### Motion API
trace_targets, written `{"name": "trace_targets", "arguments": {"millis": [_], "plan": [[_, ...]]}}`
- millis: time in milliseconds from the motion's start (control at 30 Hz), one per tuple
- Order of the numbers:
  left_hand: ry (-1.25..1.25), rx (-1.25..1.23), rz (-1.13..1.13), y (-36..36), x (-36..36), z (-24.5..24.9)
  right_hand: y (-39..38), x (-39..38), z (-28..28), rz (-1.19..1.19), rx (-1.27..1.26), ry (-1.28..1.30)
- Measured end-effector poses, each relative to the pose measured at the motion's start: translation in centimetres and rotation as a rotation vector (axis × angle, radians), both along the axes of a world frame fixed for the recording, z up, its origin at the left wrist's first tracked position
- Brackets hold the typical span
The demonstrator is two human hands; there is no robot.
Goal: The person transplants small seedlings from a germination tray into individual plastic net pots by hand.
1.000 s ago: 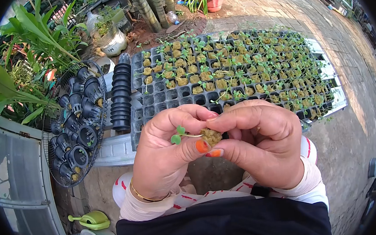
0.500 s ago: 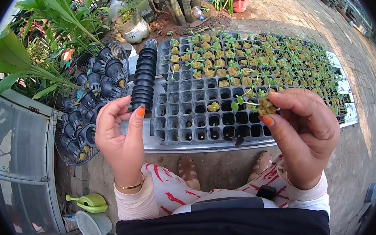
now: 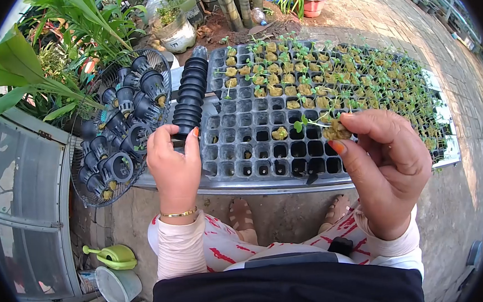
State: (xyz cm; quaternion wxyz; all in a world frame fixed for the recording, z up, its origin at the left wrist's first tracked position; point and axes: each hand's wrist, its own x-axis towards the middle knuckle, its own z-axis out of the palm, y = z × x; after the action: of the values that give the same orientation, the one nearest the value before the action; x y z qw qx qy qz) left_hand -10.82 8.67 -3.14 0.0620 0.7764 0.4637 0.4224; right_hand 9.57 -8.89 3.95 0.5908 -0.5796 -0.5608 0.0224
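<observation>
My right hand [image 3: 387, 165] pinches a seedling plug [image 3: 339, 129] between thumb and fingertips, its small green leaves pointing left above the black seedling tray [image 3: 230, 152]. Many plugs with thin green sprouts fill the tray's back and right part; a lone plug [image 3: 279, 133] sits among empty cells at the front. My left hand [image 3: 175, 167] has its thumb and fingers apart around the near end of a stack of black net cups [image 3: 191, 92]. Whether the fingertips touch the stack is not clear.
At the left, a wire basket [image 3: 80, 189] holds several black net cups with plugs. Leafy plants [image 3: 25, 66] lean over it. A green watering can [image 3: 116, 257] and a pale bucket [image 3: 118, 287] stand on the floor. Potted plants are behind the tray.
My left hand has moved right, to the near end of the cup stack. My right hand still pinches the plug, nearly in place. The view has shifted slightly.
</observation>
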Motion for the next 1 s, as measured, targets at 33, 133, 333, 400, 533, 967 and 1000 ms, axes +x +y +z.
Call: {"name": "trace_targets", "arguments": {"millis": [33, 133, 333, 400, 533, 967, 1000], "plan": [[0.003, 0.003, 0.002, 0.1, 0.0, 0.0, 0.0, 0.1, -0.1, -0.005, 0.003, -0.016], [0.028, -0.002, 0.009, 0.3, 0.0, -0.2, -0.1, 0.2, -0.1, -0.013, -0.002, -0.019], [0.043, -0.024, -0.007, 0.5, 0.1, -0.2, -0.3, 0.2, -0.1, -0.023, 0.007, -0.019], [0.033, -0.025, -0.022, 0.4, 0.1, -0.1, -0.4, 0.3, 0.0, -0.027, 0.005, -0.012], [0.012, -0.090, -0.022, 0.0, 0.1, 0.5, -0.4, 0.4, 0.0, -0.009, 0.003, -0.006], [-0.011, -0.176, -0.039, -0.4, -0.9, -0.5, -1.0, 0.2, 0.2, 0.048, -0.032, 0.067], [-0.011, -0.178, -0.040, -0.4, -1.1, -0.6, -1.0, 0.2, 0.2, 0.047, -0.033, 0.067]]}}
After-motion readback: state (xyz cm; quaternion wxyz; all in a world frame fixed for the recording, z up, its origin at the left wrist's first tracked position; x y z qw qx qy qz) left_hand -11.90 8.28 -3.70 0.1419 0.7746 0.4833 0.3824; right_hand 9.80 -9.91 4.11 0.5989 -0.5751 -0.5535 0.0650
